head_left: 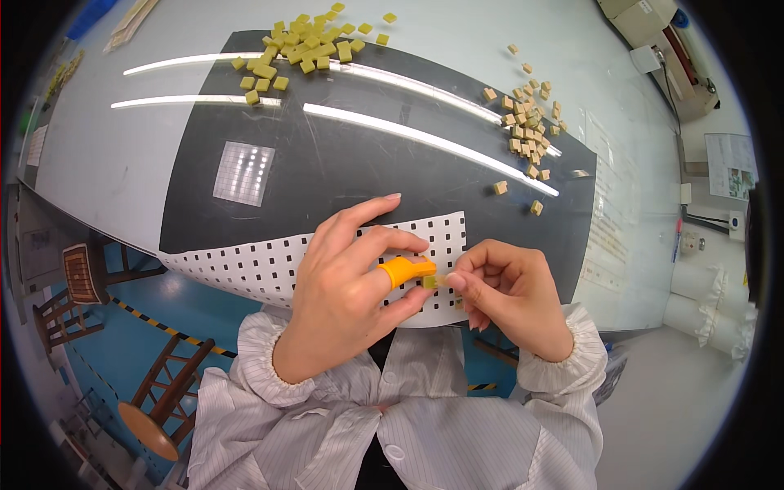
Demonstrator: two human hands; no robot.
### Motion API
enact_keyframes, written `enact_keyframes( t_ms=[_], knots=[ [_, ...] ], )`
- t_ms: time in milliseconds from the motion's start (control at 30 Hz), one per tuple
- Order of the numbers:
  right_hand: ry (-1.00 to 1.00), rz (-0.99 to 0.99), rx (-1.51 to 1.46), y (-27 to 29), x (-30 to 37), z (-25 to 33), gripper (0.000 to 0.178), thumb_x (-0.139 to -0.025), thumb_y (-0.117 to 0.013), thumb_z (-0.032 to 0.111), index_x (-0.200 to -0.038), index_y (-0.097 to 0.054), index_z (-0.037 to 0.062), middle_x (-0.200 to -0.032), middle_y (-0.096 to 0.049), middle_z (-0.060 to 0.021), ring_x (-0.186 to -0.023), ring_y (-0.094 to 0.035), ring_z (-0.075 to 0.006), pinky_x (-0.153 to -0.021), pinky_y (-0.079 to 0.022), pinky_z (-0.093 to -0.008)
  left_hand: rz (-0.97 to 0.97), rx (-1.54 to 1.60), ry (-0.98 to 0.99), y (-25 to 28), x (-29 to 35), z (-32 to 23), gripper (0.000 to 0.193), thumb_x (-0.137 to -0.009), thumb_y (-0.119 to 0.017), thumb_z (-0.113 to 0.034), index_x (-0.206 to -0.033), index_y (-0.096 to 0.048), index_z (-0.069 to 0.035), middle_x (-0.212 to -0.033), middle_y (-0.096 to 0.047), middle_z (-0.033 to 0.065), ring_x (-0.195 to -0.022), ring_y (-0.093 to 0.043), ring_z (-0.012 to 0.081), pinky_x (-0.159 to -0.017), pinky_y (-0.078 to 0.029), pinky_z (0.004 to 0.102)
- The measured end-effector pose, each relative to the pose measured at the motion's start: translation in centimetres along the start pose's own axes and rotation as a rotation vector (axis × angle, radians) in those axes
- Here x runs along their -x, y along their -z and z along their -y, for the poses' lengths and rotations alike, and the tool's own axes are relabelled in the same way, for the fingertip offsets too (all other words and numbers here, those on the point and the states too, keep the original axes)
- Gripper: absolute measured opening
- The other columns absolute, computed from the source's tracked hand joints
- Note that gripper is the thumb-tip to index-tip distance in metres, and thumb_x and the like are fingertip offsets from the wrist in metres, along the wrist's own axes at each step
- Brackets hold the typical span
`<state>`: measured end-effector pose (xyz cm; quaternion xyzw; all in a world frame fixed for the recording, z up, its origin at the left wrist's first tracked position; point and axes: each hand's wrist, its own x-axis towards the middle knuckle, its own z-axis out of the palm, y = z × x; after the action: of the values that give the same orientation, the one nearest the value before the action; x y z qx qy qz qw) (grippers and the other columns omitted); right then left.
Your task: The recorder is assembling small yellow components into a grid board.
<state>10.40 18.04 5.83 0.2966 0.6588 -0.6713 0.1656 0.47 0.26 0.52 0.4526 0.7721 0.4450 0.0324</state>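
Observation:
My left hand (339, 282) is over a white sheet printed with rows of small black squares (245, 265). An orange finger ring with a flat tip (398, 269) sits on one of its fingers. Between that tip and the thumb it grips a small yellow-green square block (429, 282). Close beside the block, my right hand (518, 298) has thumb and forefinger pinched together; whatever is between them is too small to make out. A small greenish piece (459, 304) shows on the sheet just below the right fingertips.
A pile of yellow-green blocks (306, 41) lies at the table's far left-centre. Tan-sided small blocks (527, 131) are scattered at the far right. A clear gridded square (243, 173) rests on the black mat (343, 155). Wooden stools (151, 429) stand on the floor at left.

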Motion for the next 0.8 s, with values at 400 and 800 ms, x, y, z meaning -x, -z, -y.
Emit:
enact_keyframes(
  t_ms=[400, 800],
  knots=[
    [-0.019, 0.048, -0.013, -0.42, -0.51, 0.16, 0.019, -0.092, -0.07, 0.016, -0.09, -0.063, -0.0017, -0.065, -0.061, -0.001, -0.051, -0.057, -0.0045, -0.046, -0.045, -0.0176, -0.009, -0.011, 0.001, -0.03, 0.04, 0.01, 0.021, -0.06, -0.085, -0.009, -0.079, -0.074, -0.007, -0.097, -0.071, -0.001, -0.119, -0.058, 0.0305, -0.09, -0.047, 0.0418],
    [-0.038, 0.02, 0.009, -0.55, -0.55, 0.24, 0.019, -0.091, -0.07, 0.015, -0.09, -0.063, -0.002, -0.064, -0.06, -0.0009, -0.05, -0.055, -0.0034, -0.044, -0.045, -0.0175, -0.002, -0.013, 0.007, 0.0, 0.04, -0.05, 0.02, -0.061, -0.084, -0.009, -0.078, -0.074, -0.006, -0.096, -0.071, -0.0006, -0.119, -0.057, 0.0304, -0.092, -0.047, 0.0421]
  ],
)
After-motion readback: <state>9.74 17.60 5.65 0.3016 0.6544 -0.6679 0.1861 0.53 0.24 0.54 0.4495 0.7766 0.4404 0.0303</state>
